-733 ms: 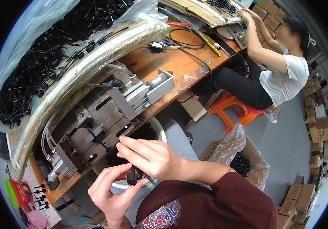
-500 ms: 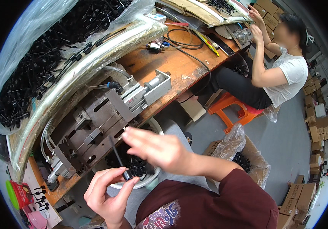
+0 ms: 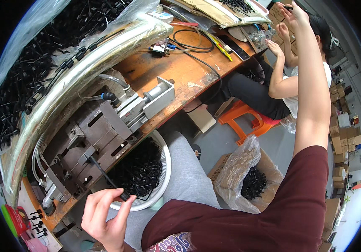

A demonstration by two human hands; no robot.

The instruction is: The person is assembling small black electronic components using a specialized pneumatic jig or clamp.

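Observation:
My left hand (image 3: 109, 214) pinches the dark knobbed end of a thin black rod (image 3: 102, 171) between thumb and fingertips. The rod's far end meets a small grey block (image 3: 87, 155) on a steel fixture (image 3: 92, 138); whether it sits inside the block, I cannot tell. Below the rod stands a white round basket (image 3: 167, 164) holding many black parts (image 3: 140, 172). My right hand (image 3: 294, 17) is raised at the far upper right, arm stretched out, fingers apart and partly bent. A dark patch shows by its fingers, too small to name.
A wooden bench (image 3: 155, 71) carries the fixture, air cylinders (image 3: 132, 110) and cables. A plastic-lined heap of black parts (image 3: 33, 80) lies upper left. A co-worker (image 3: 289, 80) sits on an orange stool (image 3: 241, 126). A lined carton (image 3: 268, 168) stands on the floor at right.
My right hand has swung from above the basket up to the far upper right. My left hand has brought the rod's tip over to the grey block.

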